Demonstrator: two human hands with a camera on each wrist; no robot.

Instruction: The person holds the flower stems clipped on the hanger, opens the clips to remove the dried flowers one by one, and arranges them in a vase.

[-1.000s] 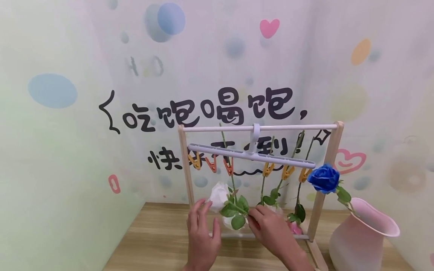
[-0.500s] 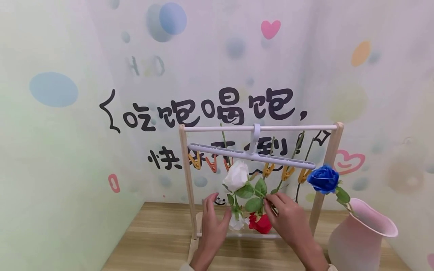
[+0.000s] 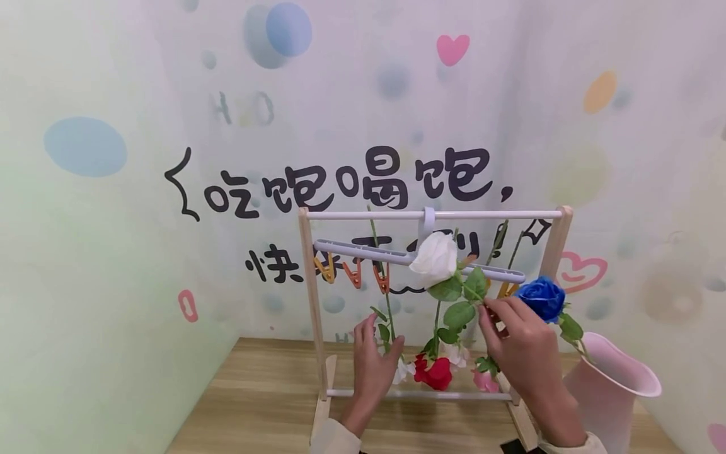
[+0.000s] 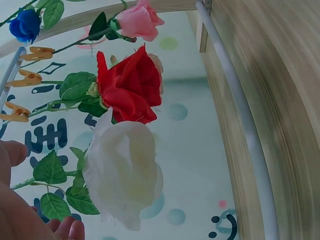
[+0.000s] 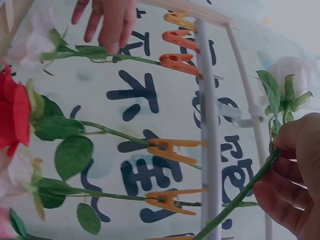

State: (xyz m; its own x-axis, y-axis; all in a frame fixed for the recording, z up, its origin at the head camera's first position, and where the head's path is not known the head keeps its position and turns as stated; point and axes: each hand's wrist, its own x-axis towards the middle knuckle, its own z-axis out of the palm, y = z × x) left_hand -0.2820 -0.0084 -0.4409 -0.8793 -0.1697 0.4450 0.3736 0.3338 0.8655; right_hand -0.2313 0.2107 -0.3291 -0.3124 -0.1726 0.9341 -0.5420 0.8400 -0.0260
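My right hand (image 3: pixel 524 347) pinches the green stem (image 5: pixel 235 197) of a white rose (image 3: pixel 435 258). Its bloom is upright in front of the hanger (image 3: pixel 363 251). My left hand (image 3: pixel 374 362) has its fingers spread beside a second white rose (image 4: pixel 125 170), which hangs head-down from an orange clip (image 5: pixel 180 64). Whether the fingers touch that stem, I cannot tell. Further along the hanger a red rose (image 3: pixel 435 373), a pale rose (image 3: pixel 456 354) and a pink rose (image 3: pixel 484 379) also hang head-down, from yellow clips (image 5: pixel 172 150).
A wooden rack (image 3: pixel 312 302) with white rods carries the hanger. Two clips (image 3: pixel 340 271) at its left end hold nothing. On the right a pink vase (image 3: pixel 607 391) holds a blue rose (image 3: pixel 541 299). Behind the wooden table (image 3: pixel 238 391) stands a printed wall (image 3: pixel 340 94).
The white rose in my right hand has risen and moved right, away from the left hand. My left hand has shifted right, toward the hanging white rose.
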